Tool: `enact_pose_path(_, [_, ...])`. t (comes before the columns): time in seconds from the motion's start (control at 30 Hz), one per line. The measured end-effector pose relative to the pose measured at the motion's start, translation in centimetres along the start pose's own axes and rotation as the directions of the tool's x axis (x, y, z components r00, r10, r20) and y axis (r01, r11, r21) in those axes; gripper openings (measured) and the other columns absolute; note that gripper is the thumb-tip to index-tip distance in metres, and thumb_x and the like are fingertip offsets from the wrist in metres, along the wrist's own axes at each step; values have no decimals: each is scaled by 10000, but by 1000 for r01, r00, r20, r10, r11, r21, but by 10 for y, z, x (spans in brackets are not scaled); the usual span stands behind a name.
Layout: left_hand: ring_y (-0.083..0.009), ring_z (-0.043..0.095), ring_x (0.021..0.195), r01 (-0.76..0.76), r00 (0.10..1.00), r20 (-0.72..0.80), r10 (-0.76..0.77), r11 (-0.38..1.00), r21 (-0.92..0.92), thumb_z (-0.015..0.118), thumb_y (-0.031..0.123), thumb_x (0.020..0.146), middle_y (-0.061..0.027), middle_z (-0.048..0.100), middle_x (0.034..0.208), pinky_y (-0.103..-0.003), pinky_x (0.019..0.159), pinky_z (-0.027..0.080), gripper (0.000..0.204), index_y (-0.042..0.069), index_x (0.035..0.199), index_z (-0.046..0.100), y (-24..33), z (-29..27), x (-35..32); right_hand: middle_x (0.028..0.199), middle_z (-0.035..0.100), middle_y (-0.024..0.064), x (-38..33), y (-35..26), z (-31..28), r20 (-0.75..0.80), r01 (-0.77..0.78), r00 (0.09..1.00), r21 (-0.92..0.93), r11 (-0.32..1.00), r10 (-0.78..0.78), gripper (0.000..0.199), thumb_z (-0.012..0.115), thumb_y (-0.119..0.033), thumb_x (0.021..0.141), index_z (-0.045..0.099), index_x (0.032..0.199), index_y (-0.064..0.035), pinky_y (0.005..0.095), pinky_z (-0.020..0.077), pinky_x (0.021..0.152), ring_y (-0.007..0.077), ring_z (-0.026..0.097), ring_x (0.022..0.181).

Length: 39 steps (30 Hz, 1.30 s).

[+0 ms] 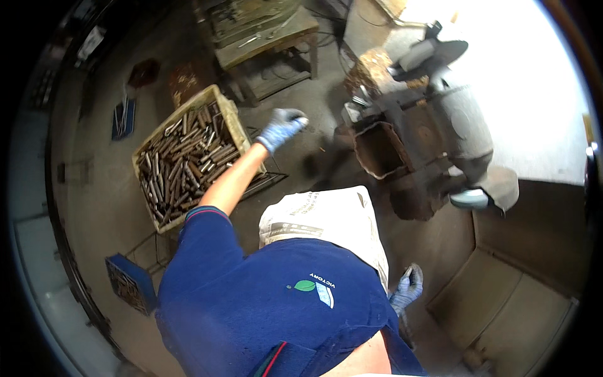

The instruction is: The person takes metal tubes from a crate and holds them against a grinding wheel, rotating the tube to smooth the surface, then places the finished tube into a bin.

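My left hand [284,127], in a blue-and-grey glove, reaches out over the floor to the right of a pale crate [233,125]. Its fingers are curled together, and what they hold, if anything, is too small to make out. Many short, dark metal rods [188,157] lie jumbled in the crate, left of my outstretched arm. Low beside my right hip is my right hand [407,289], gloved the same way. Its fingers are bent inward, and I cannot make out anything in them. A white cloth apron [320,217] covers my lap.
To the right stands a dark grinding machine [433,135] with a square opening and a round disc [449,56]. Ahead is a worn work table [270,47] with tools. A blue bin [132,283] lies at left; brown panels [483,295] stand at lower right.
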<state>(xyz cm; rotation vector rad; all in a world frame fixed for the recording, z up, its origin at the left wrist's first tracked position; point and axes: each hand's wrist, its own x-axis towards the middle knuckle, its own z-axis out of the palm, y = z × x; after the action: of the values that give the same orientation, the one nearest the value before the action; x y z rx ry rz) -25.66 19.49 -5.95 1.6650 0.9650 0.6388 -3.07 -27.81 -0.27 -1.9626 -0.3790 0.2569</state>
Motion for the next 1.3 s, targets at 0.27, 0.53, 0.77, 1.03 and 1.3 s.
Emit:
enact_pose_path(0.27, [-130, 627, 687, 316, 816, -528, -235, 946, 66, 653, 143, 790, -69, 681, 829, -272, 661, 499, 204, 11, 945, 664, -103, -209, -52, 969, 632, 95, 43, 2, 16, 167, 41, 986, -104, 994, -24, 205, 626, -62, 825, 624, 997, 49, 280, 483, 784, 154, 580, 860])
enact_pose_path(0.53, [-298, 564, 1073, 598, 782, -455, -427, 303, 742, 559, 214, 791, -126, 578, 1182, -413, 910, 449, 369, 133, 1150, 587, -104, -200, -11, 967, 637, 88, 71, -12, 37, 262, 130, 963, -223, 966, -69, 206, 632, -37, 823, 625, 1012, 42, 271, 486, 795, 141, 587, 856])
enact_pose_path(0.77, [-317, 589, 1022, 512, 791, -386, -474, 170, 842, 560, 134, 743, -164, 629, 1052, -432, 835, 479, 287, 98, 1014, 648, -101, -190, -1, 961, 639, 102, 66, -14, 36, 282, 117, 958, -209, 971, -55, 210, 628, -50, 830, 619, 1011, 55, 267, 486, 797, 144, 591, 855])
enact_pose_path(1.03, [-282, 647, 722, 587, 793, -558, -244, 551, 593, 622, 280, 787, -158, 657, 855, -391, 644, 520, 221, 70, 857, 628, -45, -216, -28, 960, 643, 104, 53, -10, 33, 221, 100, 974, -187, 977, -57, 165, 629, -26, 818, 637, 965, 47, 275, 489, 796, 148, 595, 867])
enact_pose_path(1.3, [-148, 613, 606, 117, 990, 124, -62, 850, -513, 631, 137, 843, -87, 619, 723, -262, 539, 522, 132, 16, 853, 580, 114, 5, -9, 1049, 623, 179, 75, -132, 103, 436, 562, 724, 77, 823, -535, 291, 678, -92, 700, 638, 964, 24, 359, 489, 834, 303, 620, 955])
